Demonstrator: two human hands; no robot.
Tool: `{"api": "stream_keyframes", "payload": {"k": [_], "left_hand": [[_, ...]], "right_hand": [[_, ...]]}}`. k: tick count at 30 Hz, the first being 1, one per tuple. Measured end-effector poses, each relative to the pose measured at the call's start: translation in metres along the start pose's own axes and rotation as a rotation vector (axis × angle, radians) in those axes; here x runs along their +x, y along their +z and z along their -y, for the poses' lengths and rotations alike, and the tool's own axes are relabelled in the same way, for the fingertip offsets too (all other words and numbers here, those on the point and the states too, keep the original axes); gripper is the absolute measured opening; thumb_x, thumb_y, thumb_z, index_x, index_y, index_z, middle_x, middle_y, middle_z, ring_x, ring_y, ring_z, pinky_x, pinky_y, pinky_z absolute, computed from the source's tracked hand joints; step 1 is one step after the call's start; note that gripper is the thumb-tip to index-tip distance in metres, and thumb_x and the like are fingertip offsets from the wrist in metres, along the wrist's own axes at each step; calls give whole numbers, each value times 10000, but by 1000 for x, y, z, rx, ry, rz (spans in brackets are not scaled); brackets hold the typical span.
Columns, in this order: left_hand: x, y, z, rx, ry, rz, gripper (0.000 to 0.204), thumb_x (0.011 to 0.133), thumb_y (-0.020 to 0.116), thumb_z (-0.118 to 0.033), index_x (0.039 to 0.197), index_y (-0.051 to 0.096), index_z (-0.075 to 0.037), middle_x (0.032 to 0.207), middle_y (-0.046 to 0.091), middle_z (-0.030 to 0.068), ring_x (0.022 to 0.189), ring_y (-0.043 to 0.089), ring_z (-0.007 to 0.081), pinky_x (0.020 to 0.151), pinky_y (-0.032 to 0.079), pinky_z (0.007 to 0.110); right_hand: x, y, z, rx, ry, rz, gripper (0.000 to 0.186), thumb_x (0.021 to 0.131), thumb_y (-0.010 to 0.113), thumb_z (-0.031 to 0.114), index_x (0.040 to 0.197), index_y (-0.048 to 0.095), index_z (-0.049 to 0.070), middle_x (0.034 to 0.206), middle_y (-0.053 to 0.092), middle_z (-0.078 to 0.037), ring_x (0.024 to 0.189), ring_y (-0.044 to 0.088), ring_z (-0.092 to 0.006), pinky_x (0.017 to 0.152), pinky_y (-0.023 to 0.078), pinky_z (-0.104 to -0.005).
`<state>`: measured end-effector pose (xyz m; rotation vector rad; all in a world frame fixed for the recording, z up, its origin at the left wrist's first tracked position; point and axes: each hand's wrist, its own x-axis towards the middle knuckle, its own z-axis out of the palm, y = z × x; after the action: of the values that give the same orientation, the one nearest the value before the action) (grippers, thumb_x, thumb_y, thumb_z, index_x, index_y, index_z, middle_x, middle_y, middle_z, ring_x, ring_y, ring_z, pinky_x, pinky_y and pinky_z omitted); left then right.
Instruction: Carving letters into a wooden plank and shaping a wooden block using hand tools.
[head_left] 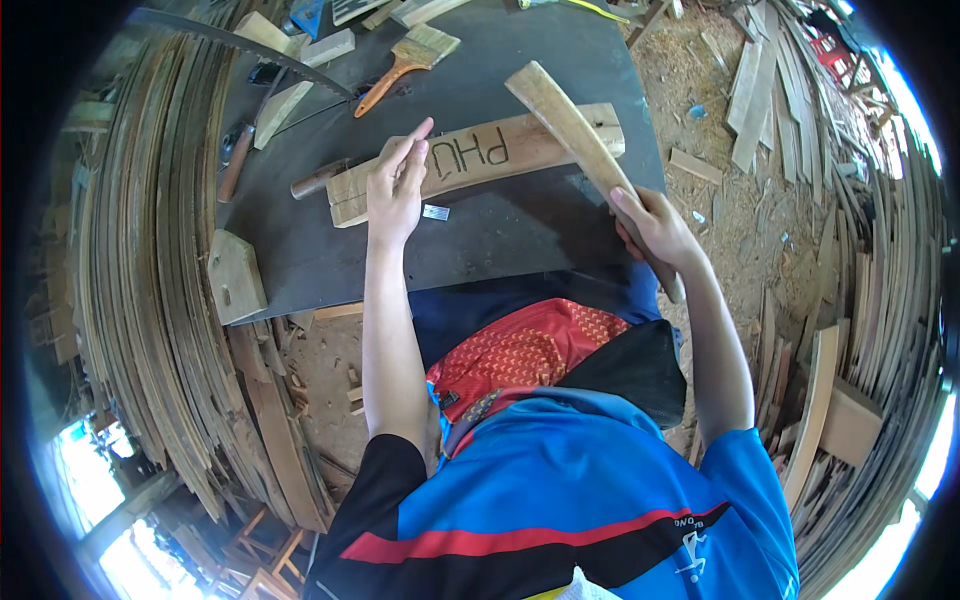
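My right hand (655,228) is wrapped round the lower part of a flat, slightly curved wooden stick (570,125). The stick slants up and left, its upper part crossing in front of the right end of a wooden block (465,160) with dark lettering on its face. My left hand (398,195) is raised over the left part of that block, fingers stretched out and nothing seen in it. Whether it touches the block cannot be told. Just right of the left wrist, a small shiny metal piece (436,212) lies on the dark tabletop (500,240).
A wooden-handled brush (410,65), a long saw blade (250,50) and a wooden-handled tool (237,163) lie toward the far left. A round wooden handle (318,180) pokes out beside the block. Stacked planks (160,250) stand left, more boards (870,300) right.
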<state>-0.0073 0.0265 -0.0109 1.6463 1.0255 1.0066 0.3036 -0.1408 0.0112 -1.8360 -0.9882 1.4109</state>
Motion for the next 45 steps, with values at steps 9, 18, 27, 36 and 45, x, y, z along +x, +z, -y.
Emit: {"api": "stream_keyframes", "payload": {"k": [9,18,27,36,45], "left_hand": [[1,-4,3,10,21,92,298,1088,575,-188,1324,708,-62,905,554,-28,722,409,42,643,343,238],[0,-2,6,142,203,27,238,1002,702,-130,1227,778,-120,940,718,-24,697,478,29,618,391,226],[3,3,2,32,-59,113,214,1025,693,-220,1126,676,-33,1057,809,46,738,617,5,626,456,194],[5,-1,13,176,7,110,173,991,731,-161,1093,728,-21,1034,788,59,937,713,80,850,540,239],[2,2,16,142,60,35,163,1000,721,-122,1092,708,12,1003,783,68,947,723,99,847,560,237]], "right_hand": [[3,-2,-4,54,-35,22,595,1046,549,582,886,582,10,672,539,-22,480,532,-111,436,435,-293],[1,1,-8,39,-33,-34,631,1033,545,610,870,577,2,654,542,-33,471,541,-130,425,437,-315],[6,4,-6,61,-76,-17,640,1025,557,620,868,577,-1,656,555,-39,467,543,-138,428,440,-321],[2,5,-4,35,-88,-23,656,1007,566,637,899,591,-9,655,546,-41,490,553,-150,435,447,-332],[3,9,-3,49,-66,6,634,1018,554,638,962,575,7,680,538,-31,476,525,-132,434,447,-313]]}}
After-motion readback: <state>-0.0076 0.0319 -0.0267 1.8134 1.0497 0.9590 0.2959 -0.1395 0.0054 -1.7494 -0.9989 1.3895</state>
